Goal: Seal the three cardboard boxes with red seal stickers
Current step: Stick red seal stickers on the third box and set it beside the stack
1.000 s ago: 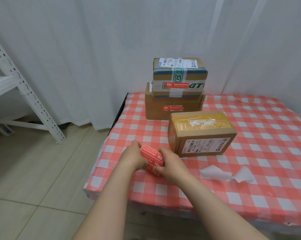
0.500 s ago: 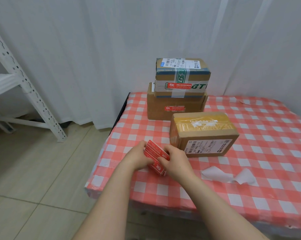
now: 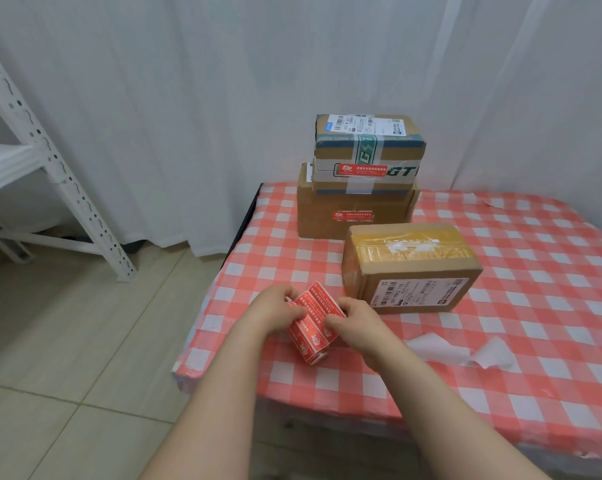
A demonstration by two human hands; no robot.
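Note:
A roll of red seal stickers is held over the table's near left corner. My left hand grips its left side and my right hand pinches its right side with thumb and fingers. Just beyond it lies a brown cardboard box with tan tape on top and a white label on its front. At the back a large brown box carries a red sticker on its front. A smaller taped box, also with a red sticker, is stacked on it.
The table with a red-and-white checked cloth fills the right side. Torn white backing paper lies right of my hands. A white metal shelf frame stands on the tiled floor at left. White curtains hang behind.
The roll has been lifted and turned in my hands, so more of its red printed surface faces up. The view has shifted slightly; the boxes have not moved.

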